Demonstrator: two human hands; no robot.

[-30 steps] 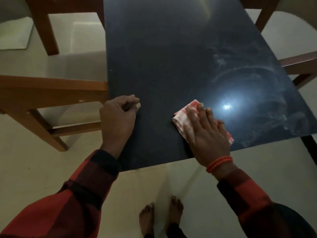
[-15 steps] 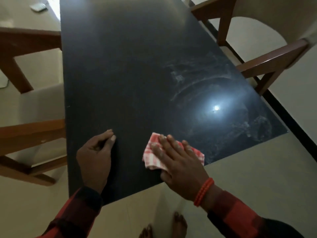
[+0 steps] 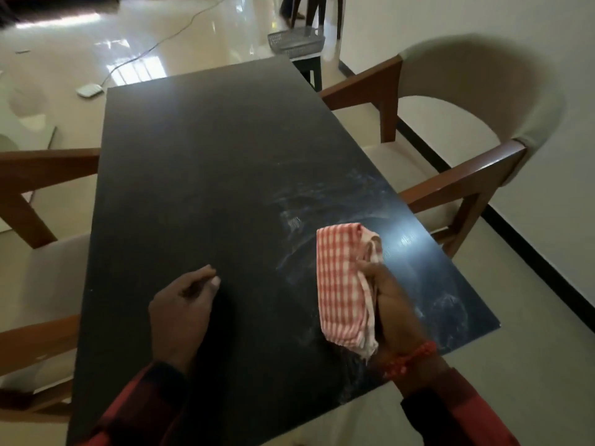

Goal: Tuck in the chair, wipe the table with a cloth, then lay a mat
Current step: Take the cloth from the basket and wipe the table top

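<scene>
Under the right hand (image 3: 391, 304), grip pinching checked cloth (image 3: 344, 284) to wipe worktop (image 3: 206, 175); left hand (image 3: 180, 313) loosely curled, bracing.

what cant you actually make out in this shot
- Right hand, head view: its fingers are behind the checked cloth, so the grip is hidden.
- Left hand, head view: fingertips curl under, contact with the table unclear.
- Left chair, head view: cut off by the frame edge.
- Basket, head view: too far and blurred to see contents.
- No mat in view.
</scene>
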